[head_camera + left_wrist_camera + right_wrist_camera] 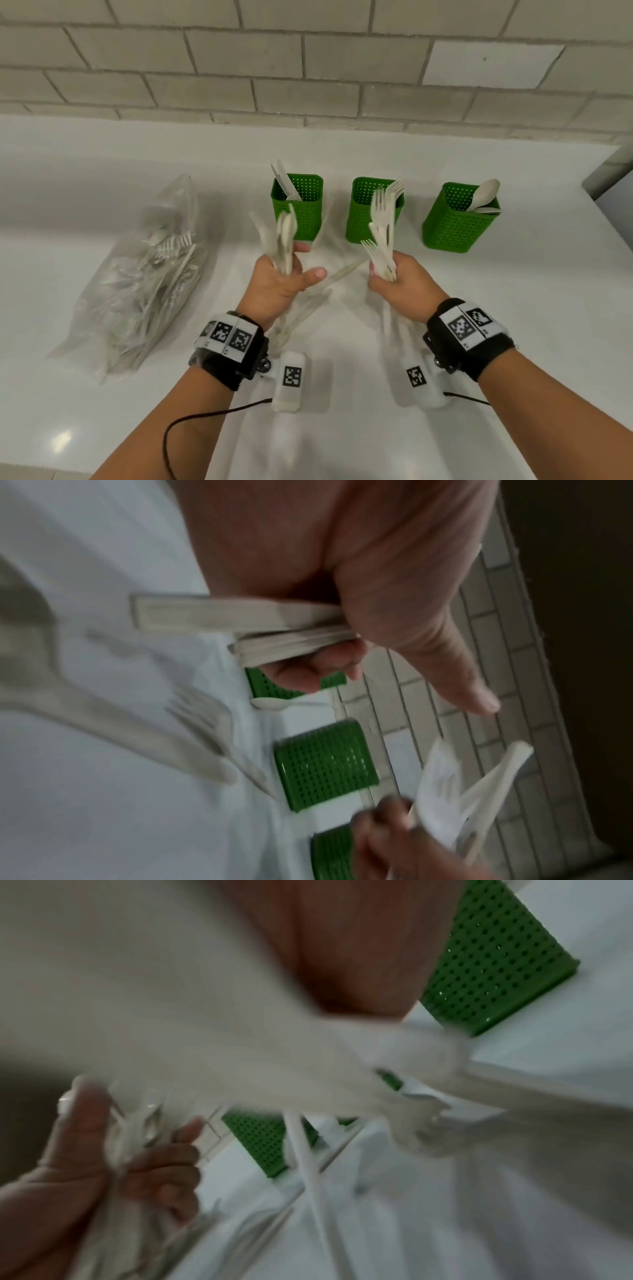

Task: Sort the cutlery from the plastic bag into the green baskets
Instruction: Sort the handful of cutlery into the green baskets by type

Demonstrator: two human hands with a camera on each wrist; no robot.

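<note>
Plastic cutlery is light, stiff and slippery: your left hand (278, 281) and right hand (400, 284) each clutch a bundle by the handles, so keep gripping there.

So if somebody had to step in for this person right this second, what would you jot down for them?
Left hand: grips a bunch of cutlery, too blurred to name the kind.
Right hand: grips a bunch of forks.
Green baskets on the counter: left basket holds knives, middle basket forks, right basket spoons.
Plastic bag lies at the left with plenty of cutlery inside.
Done: a few pieces in each basket.
Left: drop both bunches into matching baskets, then sort the loose pieces lying between the hands and the bag's contents.
</note>
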